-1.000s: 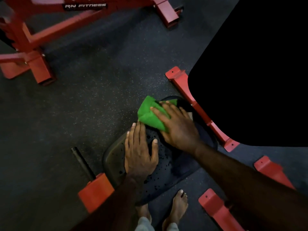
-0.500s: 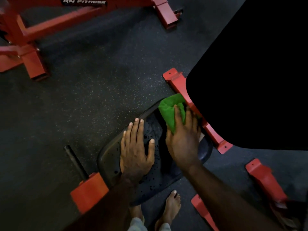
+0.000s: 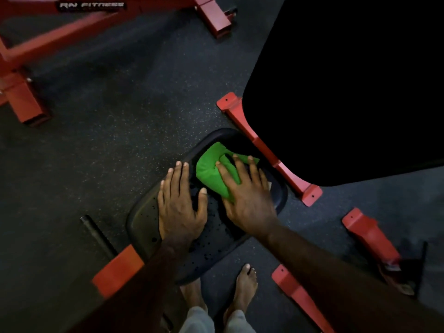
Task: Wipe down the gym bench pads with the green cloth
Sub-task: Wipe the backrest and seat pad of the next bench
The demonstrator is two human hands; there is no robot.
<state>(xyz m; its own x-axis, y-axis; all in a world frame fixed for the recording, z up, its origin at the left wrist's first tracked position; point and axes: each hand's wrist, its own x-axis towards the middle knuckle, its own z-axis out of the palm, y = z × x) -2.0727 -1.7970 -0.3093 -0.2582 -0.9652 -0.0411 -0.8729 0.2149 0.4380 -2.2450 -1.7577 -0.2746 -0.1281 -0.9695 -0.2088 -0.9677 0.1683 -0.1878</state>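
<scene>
This is a gym floor. Dark speckled rubber flooring (image 3: 115, 121) runs wall to wall, the kind laid under weights. A red steel machine frame (image 3: 36, 44) stands on it, carrying a black label (image 3: 91, 6) that reads like "RN FITNESS", though blurred. More red frame feet (image 3: 269, 150) sit bolted-looking beside a black padded seat (image 3: 216, 248).

Both arms reach forward and down. The left hand (image 3: 180, 203) lies flat, fingers straight and close together. Just beside it, the right hand (image 3: 247, 198) presses down, fingers spread.
</scene>
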